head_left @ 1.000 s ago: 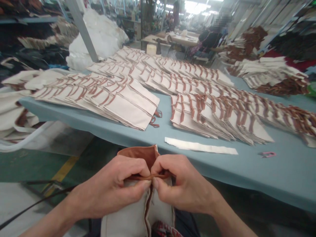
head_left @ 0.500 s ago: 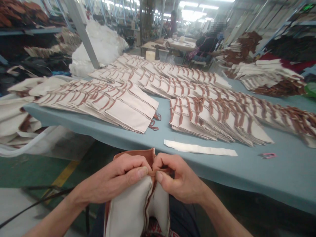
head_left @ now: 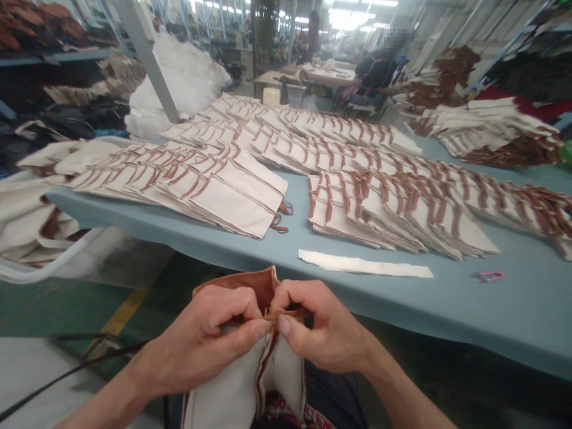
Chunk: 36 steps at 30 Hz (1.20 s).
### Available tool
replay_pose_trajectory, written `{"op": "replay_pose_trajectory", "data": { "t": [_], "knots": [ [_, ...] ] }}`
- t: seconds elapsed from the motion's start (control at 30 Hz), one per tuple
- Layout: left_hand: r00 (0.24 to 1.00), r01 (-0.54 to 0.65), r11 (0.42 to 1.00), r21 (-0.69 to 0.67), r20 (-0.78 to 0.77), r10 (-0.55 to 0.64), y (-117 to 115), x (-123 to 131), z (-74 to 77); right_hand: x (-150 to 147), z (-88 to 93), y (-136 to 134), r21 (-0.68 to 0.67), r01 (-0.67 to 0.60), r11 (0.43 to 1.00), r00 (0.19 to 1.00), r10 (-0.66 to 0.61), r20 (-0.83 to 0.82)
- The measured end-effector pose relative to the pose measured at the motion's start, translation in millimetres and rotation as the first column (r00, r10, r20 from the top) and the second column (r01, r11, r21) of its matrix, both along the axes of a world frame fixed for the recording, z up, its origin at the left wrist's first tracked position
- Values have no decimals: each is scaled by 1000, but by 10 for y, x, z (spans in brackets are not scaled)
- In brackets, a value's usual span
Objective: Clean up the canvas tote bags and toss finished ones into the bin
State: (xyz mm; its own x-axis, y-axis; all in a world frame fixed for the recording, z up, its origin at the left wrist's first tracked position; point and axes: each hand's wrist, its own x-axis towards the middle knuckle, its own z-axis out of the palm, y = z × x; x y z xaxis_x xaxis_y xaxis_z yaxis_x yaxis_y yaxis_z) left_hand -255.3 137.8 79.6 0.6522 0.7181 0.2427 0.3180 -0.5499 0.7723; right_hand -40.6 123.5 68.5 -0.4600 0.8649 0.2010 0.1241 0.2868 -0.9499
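Note:
A cream fabric bag piece (head_left: 223,381) with brown trim hangs over my lap, held up at its brown top edge. My left hand (head_left: 214,333) pinches that edge beside the middle seam, thumb on the near side. Right against it, my right hand (head_left: 317,325) grips the same edge on the other side of the seam, fingers curled and thumb pressed on it. A brown flap (head_left: 250,283) rises behind the fingers. Whatever lies between the fingertips at the seam is too small to make out.
On the blue-covered table (head_left: 447,310) lie overlapping stacks of cream pieces (head_left: 241,202) with brown trim. Near its front edge are a pale strip (head_left: 366,264) and small pink-handled thread snips (head_left: 489,276). A white bin (head_left: 67,262) of pieces stands left. A person (head_left: 379,71) sits beyond.
My left hand has shifted slightly left and down, its fingers more bent at the seam. The bag piece moved a little left with it. My right hand keeps its pinch.

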Motion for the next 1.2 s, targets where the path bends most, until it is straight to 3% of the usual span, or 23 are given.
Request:
{"op": "replay_pose_trajectory", "data": {
  "t": [0.17, 0.3, 0.4, 0.53, 0.63, 0.83, 0.97, 1.1, 1.2],
  "knots": [
    [997, 66, 994, -87, 34, -63, 31, -56, 49, -9, 45, -13, 172, 29, 985, 996, -43, 78],
    [998, 58, 990, 132, -39, -53, 3, -71, 77, -21, 47, -50, 284, 22, 958, 993, -53, 104],
    [993, 91, 969, 228, -91, -72, 13, -96, 82, -37, 25, -57, 265, 34, 964, 995, -58, 82],
    [987, 132, 991, 9, -99, -131, 85, -124, 124, -39, -4, -38, 212, 69, 975, 994, -84, 64],
    [976, 163, 985, -54, -140, -169, 99, -97, 178, -14, 7, -42, 261, 82, 962, 989, -110, 95],
    [951, 164, 973, 161, -289, -113, 33, 6, 134, 40, 51, -70, 311, 73, 947, 974, -134, 182],
    [961, 172, 946, 275, -256, -100, 42, -1, 23, 48, -20, -56, 250, 80, 965, 982, -118, 145],
    [986, 106, 990, 91, -139, -93, 79, -9, -47, 48, -74, -45, 208, 86, 974, 985, -115, 132],
    [993, 115, 991, -67, -10, -116, 89, 15, -73, 53, -54, -57, 229, 82, 970, 980, -120, 161]
  ]
}}
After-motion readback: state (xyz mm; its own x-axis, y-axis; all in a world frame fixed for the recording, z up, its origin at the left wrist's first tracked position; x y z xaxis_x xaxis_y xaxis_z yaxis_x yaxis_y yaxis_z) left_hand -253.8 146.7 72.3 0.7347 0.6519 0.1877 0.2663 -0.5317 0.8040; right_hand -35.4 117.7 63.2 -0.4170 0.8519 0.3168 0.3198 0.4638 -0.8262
